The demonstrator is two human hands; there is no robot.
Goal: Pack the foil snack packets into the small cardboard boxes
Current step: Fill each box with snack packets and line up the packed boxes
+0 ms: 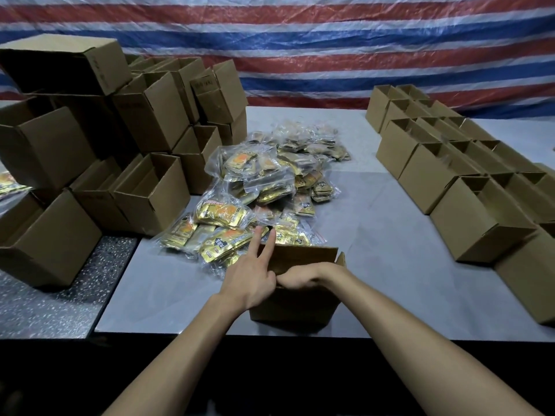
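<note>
Far left: stacked cardboard boxes (90, 163), tops open, crowd table (390, 250). Centre: heap of foil snack packets (264, 187), gold and glinting, bundled in clear bags, just beyond hands. Left hand (252, 283) rests on small cardboard box (297, 307) at table's front edge, two fingers straight over rear flap, grip loose, holding nothing. Right hand (300, 279) dips into same box; grip hidden, cannot tell. Right: rows of open boxes (450, 163).

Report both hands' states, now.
Left hand: open, two straight fingers against the flap of the cardboard box.
Right hand: fingers tucked into the box's opening; cannot tell whether it holds anything.
</note>
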